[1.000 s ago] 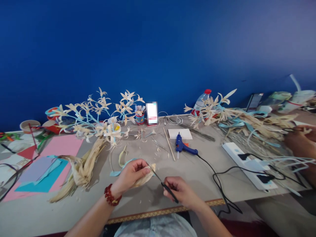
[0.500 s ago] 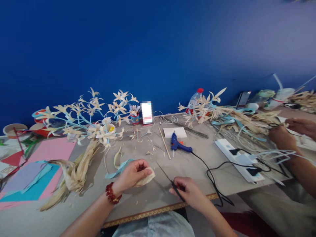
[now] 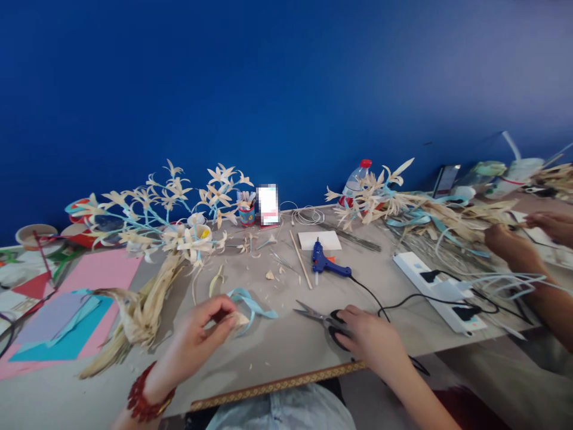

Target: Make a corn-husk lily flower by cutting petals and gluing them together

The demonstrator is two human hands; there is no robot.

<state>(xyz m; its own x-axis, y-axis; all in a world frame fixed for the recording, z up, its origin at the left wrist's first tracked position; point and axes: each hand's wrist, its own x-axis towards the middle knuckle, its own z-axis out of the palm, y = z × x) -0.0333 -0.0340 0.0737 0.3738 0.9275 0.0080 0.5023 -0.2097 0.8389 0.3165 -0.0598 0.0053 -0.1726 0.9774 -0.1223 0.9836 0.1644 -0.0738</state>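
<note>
My left hand (image 3: pixel 203 331), with a red beaded bracelet at the wrist, pinches a small pale piece of corn husk (image 3: pixel 242 323). Just behind it lies a curled light-blue ribbon (image 3: pixel 255 304). My right hand (image 3: pixel 369 337) has its fingers on the black handles of a pair of scissors (image 3: pixel 313 313). The scissors rest low over the table, blades slightly apart and pointing left; part of the handles is hidden by the fingers. Beyond the scissors is a blue glue gun (image 3: pixel 329 263), beside a thin wooden stick (image 3: pixel 301 260).
Husk flowers on blue stems (image 3: pixel 165 203) stand back left, near dried corn husks (image 3: pixel 150 298) and coloured paper (image 3: pixel 101 272). On the right are a white power strip (image 3: pixel 436 292), cables and another person's hands (image 3: pixel 510 242). Husk scraps (image 3: pixel 270 275) dot the table.
My right hand has moved right and forward, lowering the scissors from a raised angle to nearly flat, with the blades now parted. My left hand has shifted left with the husk piece.
</note>
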